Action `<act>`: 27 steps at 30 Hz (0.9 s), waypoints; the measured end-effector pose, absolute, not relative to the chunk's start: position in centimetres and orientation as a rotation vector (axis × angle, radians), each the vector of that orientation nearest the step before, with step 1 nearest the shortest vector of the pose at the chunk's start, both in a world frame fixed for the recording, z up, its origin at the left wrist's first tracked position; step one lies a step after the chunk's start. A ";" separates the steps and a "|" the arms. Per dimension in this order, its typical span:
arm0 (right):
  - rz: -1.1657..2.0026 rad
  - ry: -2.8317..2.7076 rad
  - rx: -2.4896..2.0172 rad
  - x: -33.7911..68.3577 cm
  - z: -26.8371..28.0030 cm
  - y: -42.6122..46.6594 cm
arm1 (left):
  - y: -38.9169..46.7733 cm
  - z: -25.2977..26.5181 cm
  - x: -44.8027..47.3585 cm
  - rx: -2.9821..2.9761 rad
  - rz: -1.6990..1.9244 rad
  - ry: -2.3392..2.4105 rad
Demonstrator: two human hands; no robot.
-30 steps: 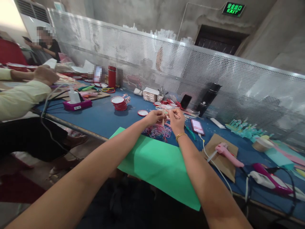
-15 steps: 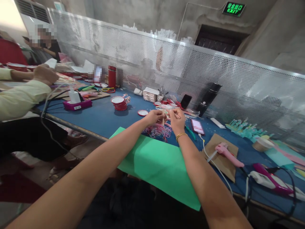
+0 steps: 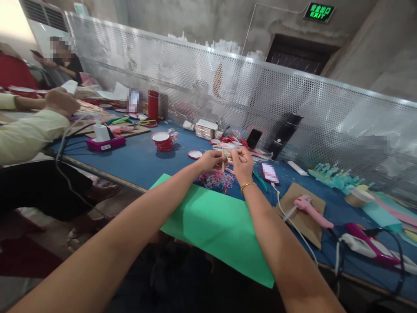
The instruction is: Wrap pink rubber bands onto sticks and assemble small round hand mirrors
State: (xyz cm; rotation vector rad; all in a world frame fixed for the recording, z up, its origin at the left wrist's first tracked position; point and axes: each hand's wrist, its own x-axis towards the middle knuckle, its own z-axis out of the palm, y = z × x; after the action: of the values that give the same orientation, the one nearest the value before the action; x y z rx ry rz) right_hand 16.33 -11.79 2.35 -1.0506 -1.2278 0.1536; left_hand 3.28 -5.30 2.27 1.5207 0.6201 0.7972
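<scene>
My left hand is closed around a thin pale flat stick, held upright above the table. Close beside it on the right, my right hand is pinched, its fingertips near the stick; whatever they hold is too small to make out. Below both hands lies a tangle of pink, blue and white cords. A green sheet covers the table's near edge under my forearms. Just left of my left hand sits a round white disc with a red rim.
A stack of red-rimmed discs stands left on the blue table. To the right are teal-handled pliers, a phone on a cable and a pink glue gun on cardboard. A co-worker's hand is at far left.
</scene>
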 end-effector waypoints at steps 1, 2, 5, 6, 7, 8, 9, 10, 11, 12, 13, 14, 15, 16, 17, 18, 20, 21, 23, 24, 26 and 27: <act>0.140 -1.228 -1.053 16.3 2.4 -11.8 | -5.3 2.3 3.3 1.520 0.797 0.624; 0.139 -1.230 -1.052 16.3 2.4 -11.9 | -5.3 2.3 3.2 1.519 0.797 0.626; 0.177 -1.246 -1.041 16.1 2.4 -12.0 | -5.4 2.3 3.3 1.518 0.790 0.620; 0.193 -1.251 -1.041 16.0 2.4 -12.0 | -5.4 2.3 3.3 1.517 0.787 0.614; 0.209 -1.256 -1.042 15.9 2.4 -11.9 | -5.4 2.3 3.3 1.516 0.784 0.610; 0.221 -1.257 -1.042 16.0 2.4 -11.9 | -5.4 2.3 3.3 1.516 0.783 0.607; 0.227 -1.255 -1.041 16.0 2.3 -11.8 | -5.4 2.2 3.3 1.517 0.783 0.604; 0.222 -1.250 -1.040 16.1 2.3 -11.8 | -5.4 2.2 3.3 1.519 0.785 0.603; 0.205 -1.245 -1.040 16.2 2.3 -11.7 | -5.3 2.3 3.3 1.520 0.787 0.605; 0.179 -1.241 -1.043 16.4 2.3 -11.7 | -5.3 2.3 3.2 1.521 0.788 0.608; 0.152 -1.239 -1.048 16.5 2.3 -11.7 | -5.3 2.3 3.2 1.520 0.790 0.614; 0.131 -1.236 -1.052 16.5 2.3 -11.7 | -5.3 2.3 3.2 1.519 0.791 0.621; 0.128 -1.234 -1.055 16.5 2.3 -11.8 | -5.4 2.4 3.2 1.516 0.792 0.630; 0.143 -1.233 -1.054 16.4 2.3 -11.8 | -5.4 2.4 3.2 1.513 0.792 0.636; 0.166 -1.233 -1.050 16.3 2.4 -11.9 | -5.5 2.5 3.2 1.511 0.792 0.637; 0.189 -1.238 -1.044 16.1 2.4 -11.9 | -5.5 2.5 3.2 1.508 0.790 0.633; 0.226 -1.258 -1.033 15.9 2.4 -12.0 | -5.6 2.5 3.2 1.506 0.787 0.617; 0.235 -1.267 -1.031 15.8 2.4 -12.0 | -5.7 2.5 3.3 1.507 0.787 0.608; 0.241 -1.275 -1.026 15.7 2.3 -11.9 | -5.6 2.5 3.3 1.516 0.787 0.602; 0.240 -1.276 -1.023 15.8 2.3 -11.9 | -5.6 2.4 3.3 1.524 0.788 0.604; 0.228 -1.272 -1.025 16.0 2.2 -11.8 | -5.5 2.3 3.3 1.539 0.787 0.613; 0.214 -1.272 -1.030 16.2 2.1 -11.7 | -5.4 2.3 3.2 1.544 0.787 0.618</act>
State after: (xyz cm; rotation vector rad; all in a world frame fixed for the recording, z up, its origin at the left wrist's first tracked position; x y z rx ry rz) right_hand 16.16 -11.70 2.14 -1.0300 -1.2722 0.2143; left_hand 3.25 -5.43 2.31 1.5436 0.6183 0.7868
